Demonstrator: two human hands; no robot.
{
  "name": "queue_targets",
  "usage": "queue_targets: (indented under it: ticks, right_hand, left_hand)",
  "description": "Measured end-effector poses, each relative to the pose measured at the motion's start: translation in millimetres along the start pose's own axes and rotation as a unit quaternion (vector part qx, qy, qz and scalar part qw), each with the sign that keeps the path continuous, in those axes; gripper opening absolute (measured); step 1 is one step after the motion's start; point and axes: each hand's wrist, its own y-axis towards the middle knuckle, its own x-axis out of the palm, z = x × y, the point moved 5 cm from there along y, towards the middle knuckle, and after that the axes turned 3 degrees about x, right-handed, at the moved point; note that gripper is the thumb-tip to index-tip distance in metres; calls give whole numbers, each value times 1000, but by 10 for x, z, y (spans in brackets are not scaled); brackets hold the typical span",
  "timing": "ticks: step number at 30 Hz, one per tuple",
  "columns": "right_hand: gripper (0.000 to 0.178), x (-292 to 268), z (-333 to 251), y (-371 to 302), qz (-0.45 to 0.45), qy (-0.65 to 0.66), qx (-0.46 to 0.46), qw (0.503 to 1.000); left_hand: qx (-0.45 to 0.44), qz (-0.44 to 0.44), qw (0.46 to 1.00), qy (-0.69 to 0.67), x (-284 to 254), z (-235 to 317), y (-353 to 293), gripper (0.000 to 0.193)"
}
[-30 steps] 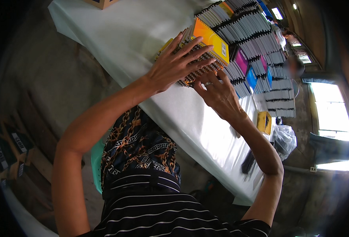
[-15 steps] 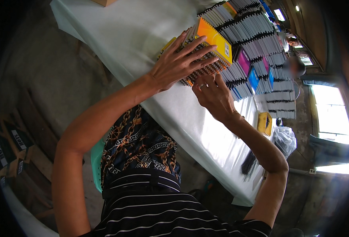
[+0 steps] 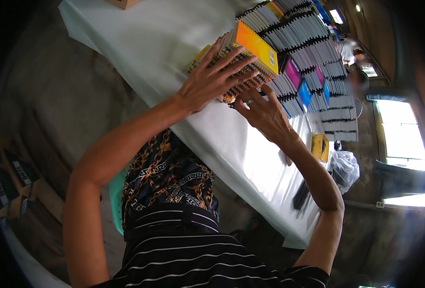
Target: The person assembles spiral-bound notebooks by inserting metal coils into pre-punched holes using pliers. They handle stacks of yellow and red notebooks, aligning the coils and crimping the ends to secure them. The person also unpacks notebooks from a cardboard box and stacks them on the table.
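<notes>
A stack of spiral-bound notebooks point(image 3: 256, 42) with a yellow-orange top cover stands on the white-covered table, its bound edges facing me. My left hand point(image 3: 211, 82) lies across the bound side of this stack, fingers spread and stretched out. By the lower corner of the bound edges is my right hand point(image 3: 266, 114), a ring on one finger. Its fingers are curled inward, and a small dark bit shows between them. What they hold, if anything, I cannot make out.
Tall rows of black-bound books point(image 3: 299, 36) stand beyond the stack, with purple and blue covers among them. A yellow box point(image 3: 320, 147) and a clear plastic bag point(image 3: 345, 168) are on the right. The white table point(image 3: 145, 53) runs diagonally; cardboard boxes point(image 3: 39, 194) sit lower left.
My right hand has shifted slightly right along the stack's lower edge, with its fingers bent differently. My left hand stays spread on the notebooks. The whole view has moved a little.
</notes>
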Motion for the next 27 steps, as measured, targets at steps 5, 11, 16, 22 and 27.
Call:
queue_targets:
  ticks: [5, 11, 16, 22, 27]
  right_hand:
    - [19, 143, 55, -28, 28, 15, -18, 999]
    - [11, 224, -135, 141, -363, 92, 197, 906]
    - [16, 103, -78, 85, -200, -3, 204, 958]
    - [25, 3, -33, -1, -11, 2, 71, 997]
    - [22, 81, -75, -20, -12, 9, 44, 999]
  left_hand:
    - [-2, 15, 1000, -7, 64, -6, -11, 107]
    - [0, -2, 1000, 29, 51, -15, -17, 109]
    - [5, 29, 1000, -4, 4, 4, -52, 107]
    - [28, 36, 998, 43, 36, 46, -106, 103]
    - [18, 19, 1000, -6, 67, 22, -121, 101]
